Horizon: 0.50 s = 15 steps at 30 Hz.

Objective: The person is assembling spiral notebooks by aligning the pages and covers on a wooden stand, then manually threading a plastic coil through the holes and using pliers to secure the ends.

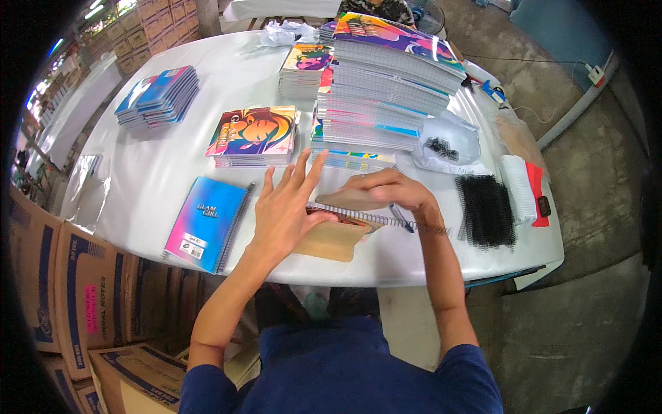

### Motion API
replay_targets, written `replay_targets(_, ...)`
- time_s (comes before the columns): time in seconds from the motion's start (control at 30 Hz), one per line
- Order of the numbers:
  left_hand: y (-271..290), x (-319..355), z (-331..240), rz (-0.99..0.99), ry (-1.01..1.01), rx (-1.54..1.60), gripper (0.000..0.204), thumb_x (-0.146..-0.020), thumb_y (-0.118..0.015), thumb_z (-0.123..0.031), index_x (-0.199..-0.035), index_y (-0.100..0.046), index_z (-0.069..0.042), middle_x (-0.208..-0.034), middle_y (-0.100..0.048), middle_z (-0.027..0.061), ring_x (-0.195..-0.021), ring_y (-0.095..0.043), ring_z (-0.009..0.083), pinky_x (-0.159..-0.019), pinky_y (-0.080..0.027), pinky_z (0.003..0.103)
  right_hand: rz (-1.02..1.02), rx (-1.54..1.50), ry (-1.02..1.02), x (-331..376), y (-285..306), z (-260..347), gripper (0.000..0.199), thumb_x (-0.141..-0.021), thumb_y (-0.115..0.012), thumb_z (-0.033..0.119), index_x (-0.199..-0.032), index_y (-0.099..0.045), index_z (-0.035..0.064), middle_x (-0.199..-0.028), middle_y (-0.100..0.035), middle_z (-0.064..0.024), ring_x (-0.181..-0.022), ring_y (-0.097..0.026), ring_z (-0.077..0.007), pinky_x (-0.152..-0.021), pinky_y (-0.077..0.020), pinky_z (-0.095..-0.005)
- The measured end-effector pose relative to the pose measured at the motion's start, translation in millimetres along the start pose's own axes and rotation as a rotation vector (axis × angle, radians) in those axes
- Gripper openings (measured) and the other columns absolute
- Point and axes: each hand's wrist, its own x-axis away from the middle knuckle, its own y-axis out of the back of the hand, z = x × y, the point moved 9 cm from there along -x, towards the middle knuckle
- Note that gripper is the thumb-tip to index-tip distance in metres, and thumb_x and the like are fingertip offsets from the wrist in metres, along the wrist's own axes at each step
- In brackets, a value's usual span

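In front of me a notebook point(327, 243) with a plain brown cover stands tilted near the table's front edge. A dark wire coil point(396, 222) runs along its upper edge and sticks out past its right end. My left hand point(284, 210) is open, its fingers spread upward and its thumb touching the notebook's left part. Over the coiled edge, my right hand point(393, 188) has its fingers curled on a brown flap of the notebook; the fingertips are partly hidden. Left of my hands lies a blue and pink spiral notebook point(207, 219).
Tall stacks of notebooks point(386, 93) rise beyond my hands, with a shorter illustrated stack point(254, 132) beside them. Blue notebooks point(160, 96) are piled at far left. Black coils point(486, 210) lie at right near a plastic bag point(448, 141). Cardboard boxes point(89, 297) stand at lower left.
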Motion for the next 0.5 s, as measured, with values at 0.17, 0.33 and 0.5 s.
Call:
replay_targets(0.17,2,1,5,0.001,0.006,-0.043,0.107,-0.063,-0.078,-0.047,-0.152,-0.023,-0.023,-0.149,-0.037,0.0112,-0.13,-0.044,0.0353,-0.107,-0.031,0.055,-0.016,0.074,-0.151,-10,5,-12,0.05,-0.089,-0.065,0.039,-0.12,-0.064,-0.0003,-0.114,-0.067,-0.0131,-0.104,-0.061,-0.0198,-0.091,-0.0465,-0.0317)
replay_targets(0.33,5,5,9,-0.014,-0.026,-0.124,0.107,-0.062,-0.079,-0.047,-0.152,-0.025,-0.024,-0.155,-0.027,0.0095,-0.136,-0.036,0.038,-0.105,-0.033,0.056,0.017,0.062,-0.269,-27,-7,-18,0.062,-0.082,-0.072,0.046,-0.121,-0.064,-0.0006,-0.11,-0.068,-0.0139,-0.096,-0.063,-0.0211,-0.085,-0.0501,-0.0335)
replay_targets(0.5,10,14,31,-0.087,0.08,0.017,0.112,-0.059,-0.084,-0.036,-0.152,-0.023,-0.02,-0.158,-0.018,0.0124,-0.14,-0.03,0.0367,-0.107,-0.035,0.049,0.012,0.093,-0.252,-38,-11,-25,0.06,-0.08,-0.073,0.046,-0.118,-0.066,0.0,-0.106,-0.069,-0.0132,-0.096,-0.064,-0.0196,-0.083,-0.0504,-0.0315)
